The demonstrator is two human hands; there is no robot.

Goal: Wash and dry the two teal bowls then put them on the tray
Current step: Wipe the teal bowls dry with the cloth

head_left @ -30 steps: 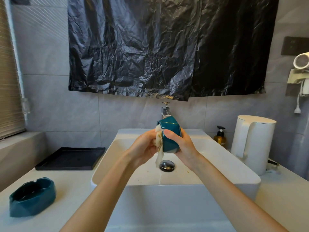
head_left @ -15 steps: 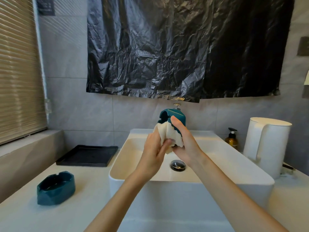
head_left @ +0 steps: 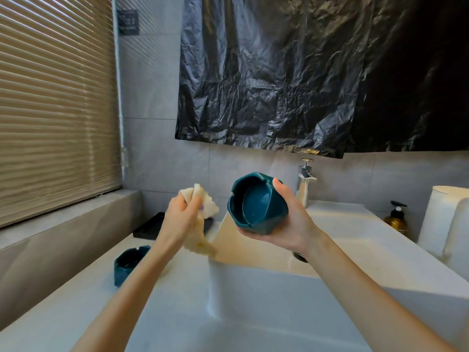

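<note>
- Teal bowl (head_left: 256, 204) is held up over the sink (head_left: 355, 226) in the right hand (head_left: 289, 222), tipped on its side w/ the opening facing left. Thumb on upper rim, fingers curled underneath, clamped on it.
- left hand (head_left: 181, 212) is just beside it, fingers bunched tight round a cream cloth (head_left: 209, 205). Cloth & bowl are apart.
- Second teal bowl (head_left: 128, 262) sits upright on the counter (head_left: 177, 313), left of the sink, near but not on the black tray (head_left: 149, 226).
- Progress, my read: held bowl looks to be at the drying stage, prob. nearly ready for the tray. Can't tell if the second bowl is washed. Neither bowl shows on the tray (partly hidden behind left arm), so both placements are left.
- Writing: dark wall plaque (head_left: 128, 21) by the blinds (head_left: 55, 97) has pale characters, too small to read. Pump bottle (head_left: 396, 221) & white kettle (head_left: 441, 224): no legible brand.
</note>
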